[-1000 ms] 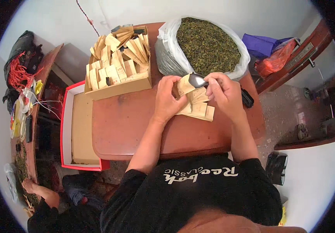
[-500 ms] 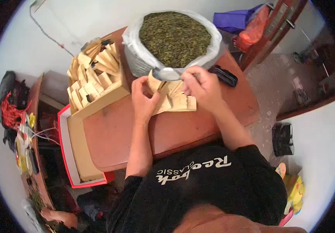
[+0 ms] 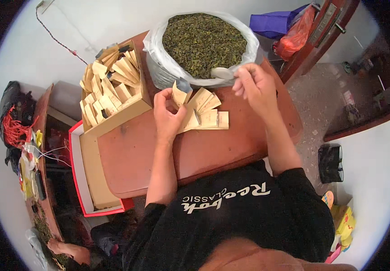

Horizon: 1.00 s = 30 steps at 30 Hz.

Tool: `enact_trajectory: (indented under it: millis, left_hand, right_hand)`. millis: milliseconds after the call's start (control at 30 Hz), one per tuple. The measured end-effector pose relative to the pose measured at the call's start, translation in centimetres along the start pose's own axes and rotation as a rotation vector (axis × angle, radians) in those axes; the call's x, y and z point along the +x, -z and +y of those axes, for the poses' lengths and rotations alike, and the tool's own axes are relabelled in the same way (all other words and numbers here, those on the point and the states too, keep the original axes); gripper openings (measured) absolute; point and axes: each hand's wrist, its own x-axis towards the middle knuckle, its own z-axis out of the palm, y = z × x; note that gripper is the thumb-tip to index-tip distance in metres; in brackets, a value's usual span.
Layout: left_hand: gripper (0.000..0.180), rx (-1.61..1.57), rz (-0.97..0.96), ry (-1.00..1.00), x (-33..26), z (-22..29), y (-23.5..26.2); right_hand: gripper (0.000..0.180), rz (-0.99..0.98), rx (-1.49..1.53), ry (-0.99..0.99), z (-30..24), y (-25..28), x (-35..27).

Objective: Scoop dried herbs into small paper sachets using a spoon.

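Two hands working: left hand (image 3: 167, 115) pinching one tan packet (image 3: 178, 95) open, right hand (image 3: 254, 83) gripping spoon (image 3: 222, 72) over tea bag (image 3: 204, 40); keep packet mouth upright.

Reddish-brown table (image 3: 195, 156): sack of dried leaves (image 3: 204, 40), kraft packets (image 3: 206, 117), packet-filled cardboard box (image 3: 111, 97).

Tan paper packets (image 3: 206, 116) lie on a reddish-brown tabletop (image 3: 158, 153) beside olive-green dried leaves (image 3: 204, 40) in a clear plastic bag (image 3: 156, 67); a red-edged box (image 3: 79, 180) stands nearby.
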Motion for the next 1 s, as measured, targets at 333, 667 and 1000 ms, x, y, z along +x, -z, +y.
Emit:
enact_trajectory:
  millis: [333,667,1000]
  left_hand:
    - [0.047,-0.047,0.0,0.004,0.8,3.0,-1.1]
    - [0.044,0.143,0.095,-0.051,2.5,3.1,-3.3]
    - [0.046,0.265,0.122,-0.132,2.3,2.8,-3.3]
  right_hand:
    - [0.032,-0.107,-0.402,-0.108,-0.1,0.4,4.0]
    - [0.027,0.052,-0.14,-0.086,5.4,-2.7,4.9]
    - [0.025,0.04,0.131,-0.192,4.7,-0.4,5.8]
